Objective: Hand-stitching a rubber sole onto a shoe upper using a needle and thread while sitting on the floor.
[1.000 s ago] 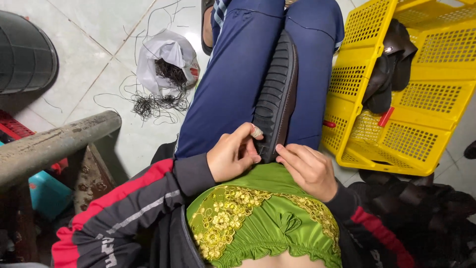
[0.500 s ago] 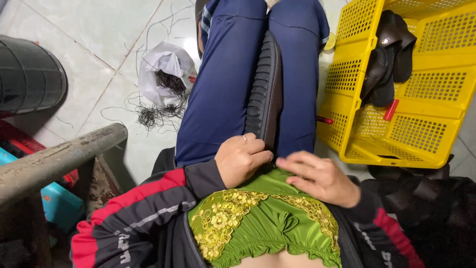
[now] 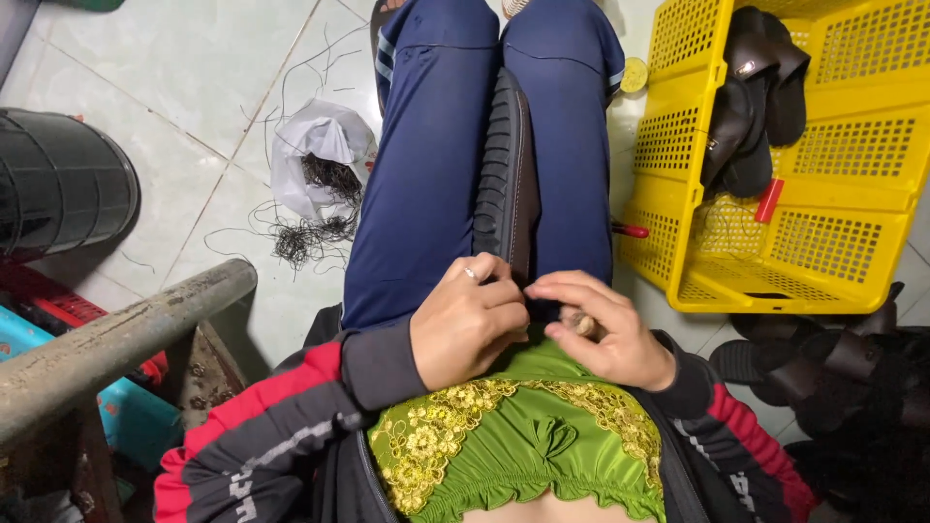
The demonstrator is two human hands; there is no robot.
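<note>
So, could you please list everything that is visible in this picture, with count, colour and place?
Black ribbed shoe sole: one, black, standing on edge between the thighs, near end at both hands.
Yellow perforated plastic basket: one, yellow, on the floor at right.
Dark sandals in the basket: several, dark brown or black.
Dark sandals on the floor: a pile, lower right.
White plastic bag: one, white, on the tiled floor, with black thread scraps spilling out.
Black round bin: one, at left.
Grey metal bar: one, lower left.
Left hand: on the sole's end.
Right hand: fingers at the sole's end.
</note>
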